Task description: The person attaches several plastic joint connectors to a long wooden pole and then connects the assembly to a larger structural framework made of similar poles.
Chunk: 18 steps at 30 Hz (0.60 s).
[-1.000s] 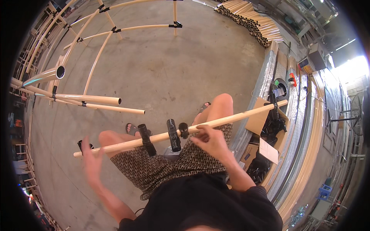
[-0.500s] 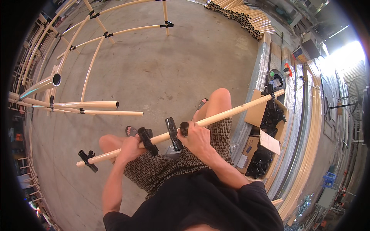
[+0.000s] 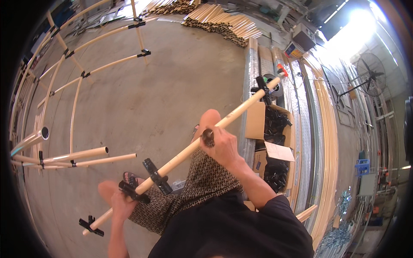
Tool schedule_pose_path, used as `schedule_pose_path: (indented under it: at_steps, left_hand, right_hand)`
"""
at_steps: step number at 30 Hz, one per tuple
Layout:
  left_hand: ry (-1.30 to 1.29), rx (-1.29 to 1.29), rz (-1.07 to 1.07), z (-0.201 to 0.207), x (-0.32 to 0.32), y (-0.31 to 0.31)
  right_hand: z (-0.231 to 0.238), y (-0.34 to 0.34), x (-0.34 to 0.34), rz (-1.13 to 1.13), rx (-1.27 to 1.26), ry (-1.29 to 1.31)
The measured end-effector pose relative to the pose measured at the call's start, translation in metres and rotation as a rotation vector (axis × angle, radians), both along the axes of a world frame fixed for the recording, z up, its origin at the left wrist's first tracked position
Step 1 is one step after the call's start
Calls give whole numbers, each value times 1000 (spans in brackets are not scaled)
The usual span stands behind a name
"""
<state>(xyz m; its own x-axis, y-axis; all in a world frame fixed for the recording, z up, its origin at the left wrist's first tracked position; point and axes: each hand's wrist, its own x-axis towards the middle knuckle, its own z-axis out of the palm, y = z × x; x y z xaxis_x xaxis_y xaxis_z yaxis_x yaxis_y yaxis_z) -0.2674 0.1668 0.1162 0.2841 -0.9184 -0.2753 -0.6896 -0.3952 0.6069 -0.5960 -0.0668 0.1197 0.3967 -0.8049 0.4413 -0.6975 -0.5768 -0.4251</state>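
A long cream pipe (image 3: 180, 157) lies slantwise across my lap, its right end farther from me. My left hand (image 3: 122, 207) is closed round it near the lower left end, against a black pipe connector (image 3: 132, 191). Another black connector (image 3: 157, 176) sits just beyond, crosswise on the pipe. My right hand (image 3: 223, 148) is closed on a slightly blurred connector (image 3: 208, 137) at the pipe's middle; the fingers partly hide it. Untouched connectors sit near both pipe ends, one at the left (image 3: 91, 225) and one at the right (image 3: 263, 90).
Open cardboard boxes (image 3: 255, 122) of black connectors stand at my right, beside long wrapped bars (image 3: 303, 129). A frame of cream pipes (image 3: 74, 107) stands at the left. Stacked pipes (image 3: 223, 26) lie at the back; a fan (image 3: 371, 75) stands far right.
My right hand and its connector have moved along the pipe toward the right end, away from the neighbouring connector. The pipe slants more steeply, and the view has swung right.
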Motion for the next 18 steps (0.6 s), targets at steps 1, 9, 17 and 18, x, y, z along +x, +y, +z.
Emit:
schedule_pose_path:
  at_steps: [1,9,17,18]
  left_hand:
    - [29,-20,-7,-3,4,5]
    - [242,4,23,-33,2,23]
    - [98,-72,74,-39,0,36]
    - [116,-83,78,-41,1,37]
  right_hand:
    - [0,-11,-10,-41,39,-17]
    - [3,-90,-87,-271,33,-49]
    - [-10,-109,-172,-183,482,-40]
    - [-7,-110,-187,-162,556,-82]
